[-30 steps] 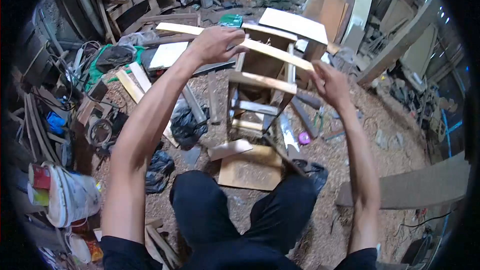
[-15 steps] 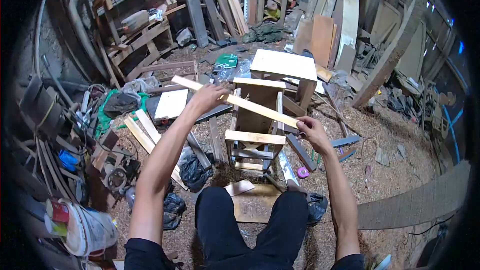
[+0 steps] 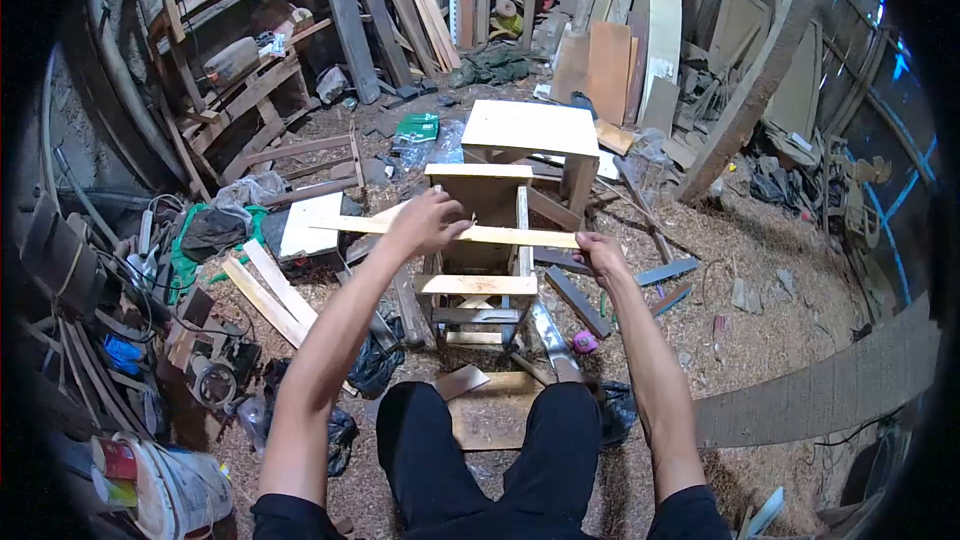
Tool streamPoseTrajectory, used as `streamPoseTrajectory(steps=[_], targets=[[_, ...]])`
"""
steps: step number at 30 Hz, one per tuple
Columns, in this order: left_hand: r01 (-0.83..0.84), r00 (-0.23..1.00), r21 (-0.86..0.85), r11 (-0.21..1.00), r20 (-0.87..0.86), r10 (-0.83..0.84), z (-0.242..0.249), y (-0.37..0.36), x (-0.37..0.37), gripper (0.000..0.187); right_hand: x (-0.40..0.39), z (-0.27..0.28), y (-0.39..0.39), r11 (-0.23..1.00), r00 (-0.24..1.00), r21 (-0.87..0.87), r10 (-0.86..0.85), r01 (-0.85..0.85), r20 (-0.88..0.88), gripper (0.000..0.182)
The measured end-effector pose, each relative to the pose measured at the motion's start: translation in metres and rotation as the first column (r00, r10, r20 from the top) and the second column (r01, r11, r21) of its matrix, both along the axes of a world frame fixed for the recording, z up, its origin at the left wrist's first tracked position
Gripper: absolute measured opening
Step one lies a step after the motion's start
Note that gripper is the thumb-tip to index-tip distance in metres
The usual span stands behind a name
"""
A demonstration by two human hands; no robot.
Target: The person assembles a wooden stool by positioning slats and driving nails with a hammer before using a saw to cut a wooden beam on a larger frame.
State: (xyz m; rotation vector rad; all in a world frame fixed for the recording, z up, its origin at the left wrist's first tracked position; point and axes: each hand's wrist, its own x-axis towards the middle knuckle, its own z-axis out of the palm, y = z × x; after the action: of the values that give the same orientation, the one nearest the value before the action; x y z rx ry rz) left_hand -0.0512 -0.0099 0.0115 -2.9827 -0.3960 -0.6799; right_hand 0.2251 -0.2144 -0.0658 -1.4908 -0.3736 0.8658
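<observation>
A long, thin wooden strip (image 3: pixel 525 237) runs crosswise over a small wooden frame (image 3: pixel 475 285) that stands in front of me. My left hand (image 3: pixel 430 224) is curled over the strip left of its middle, with the strip's left end jutting out past the wrist. At the right end, my right hand (image 3: pixel 604 256) pinches the strip between thumb and fingers. The strip overlaps the frame's open middle, between its far top rail (image 3: pixel 480 171) and its pale near rail. Behind the frame stands a stool-like piece with a white top (image 3: pixel 530 127).
Sawdust covers the floor, with a handsaw (image 3: pixel 549 328), a pink tape measure (image 3: pixel 584 342) and loose boards (image 3: pixel 578 302) right of the frame. Pale planks (image 3: pixel 268 290) and a white board (image 3: pixel 312 225) lie left. A bucket (image 3: pixel 180 485) stands near left; a slanted post (image 3: pixel 750 105) rises at right.
The strip has swung from slanting down to the right to nearly level, its left end coming down towards me. Both hands still hold it. The whole view has shifted slightly.
</observation>
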Motion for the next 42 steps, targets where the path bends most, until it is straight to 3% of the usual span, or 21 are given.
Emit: streamPoseTrajectory(steps=[2, 6, 9, 13, 14, 16, 18, 21, 22, 24, 26, 28, 31, 36, 39, 42], targets=[[0.061, 0.996, -0.387, 0.920, -0.041, -0.083, -0.017, -0.002, 0.018, 0.034, 0.005, -0.005, 0.009, 0.999, 1.000, 0.036, 0.020, -0.020, -0.001, 0.022], [-0.025, 0.998, -0.346, 0.938, -0.057, 0.006, -0.022, -0.017, 0.032, 0.031, 0.014, 0.002, 0.022, 0.999, 0.998, 0.041, -0.029, 0.027, 0.048, 0.022], [0.014, 1.000, -0.562, 0.827, -0.010, -0.024, -0.017, -0.017, 0.026, 0.031, 0.013, 0.006, 0.033, 0.995, 0.996, 0.045, -0.088, 0.087, 0.025, 0.031], [-0.024, 1.000, -0.600, 0.799, -0.028, 0.009, -0.017, -0.004, 0.020, 0.027, 0.004, 0.009, 0.054, 0.979, 1.000, 0.202, -0.013, 0.014, -0.006, 0.029], [-0.023, 1.000, -0.597, 0.802, -0.028, 0.007, -0.017, -0.003, 0.018, 0.027, 0.002, 0.012, 0.058, 0.979, 1.000, 0.206, -0.014, 0.015, -0.006, 0.029], [-0.004, 1.000, -0.537, 0.844, -0.005, 0.002, -0.019, 0.002, 0.015, 0.025, 0.001, 0.016, 0.067, 0.999, 0.999, 0.042, 0.005, -0.006, 0.036, 0.026], [0.020, 1.000, -0.470, 0.882, 0.004, -0.021, -0.019, 0.000, 0.009, 0.022, 0.005, 0.017, 0.077, 0.997, 0.998, 0.081, 0.005, 0.000, -0.063, 0.026], [-0.018, 0.955, -0.409, 0.913, 0.264, 0.138, -0.013, -0.015, -0.011, 0.023, 0.011, 0.015, 0.088, 0.996, 0.994, 0.094, 0.003, 0.007, -0.109, 0.024], [-0.128, 0.953, -0.558, 0.820, 0.159, 0.257, -0.016, -0.010, -0.017, 0.026, 0.013, 0.016, 0.089, 0.995, 0.995, 0.102, 0.027, -0.016, -0.099, 0.023], [-0.294, 0.924, -0.661, 0.691, -0.012, 0.382, -0.033, 0.009, -0.036, 0.027, 0.013, 0.017, 0.092, 0.995, 0.996, 0.104, 0.011, -0.002, -0.085, 0.023], [-0.410, 0.904, -0.806, 0.428, -0.298, 0.305, -0.021, 0.016, -0.052, 0.035, 0.007, 0.025, 0.092, 0.995, 0.997, 0.097, 0.015, -0.007, -0.079, 0.021], [-0.463, 0.882, -0.851, 0.247, -0.415, 0.223, -0.007, 0.012, -0.059, 0.035, 0.004, 0.025, 0.098, 0.994, 0.998, 0.111, -0.010, 0.017, -0.062, 0.021], [-0.411, 0.911, -0.873, 0.262, -0.384, 0.147, -0.005, 0.011, -0.067, 0.035, 0.006, 0.023, 0.105, 0.995, 0.999, 0.100, 0.016, -0.013, -0.031, 0.022], [-0.393, 0.916, -0.895, 0.212, -0.361, 0.175, -0.009, 0.008, -0.071, 0.032, 0.004, 0.021, 0.104, 0.995, 0.999, 0.098, 0.024, -0.020, -0.038, 0.022], [-0.417, 0.907, -0.890, 0.184, -0.394, 0.149, -0.008, 0.008, -0.070, 0.028, 0.004, 0.015, 0.102, 0.982, 0.995, 0.171, 0.094, -0.086, -0.042, 0.027], [-0.428, 0.903, -0.884, 0.186, -0.411, 0.125, -0.010, 0.010, -0.067, 0.027, 0.001, 0.009, 0.107, 0.974, 0.997, 0.222, 0.059, -0.046, -0.053, 0.029]])
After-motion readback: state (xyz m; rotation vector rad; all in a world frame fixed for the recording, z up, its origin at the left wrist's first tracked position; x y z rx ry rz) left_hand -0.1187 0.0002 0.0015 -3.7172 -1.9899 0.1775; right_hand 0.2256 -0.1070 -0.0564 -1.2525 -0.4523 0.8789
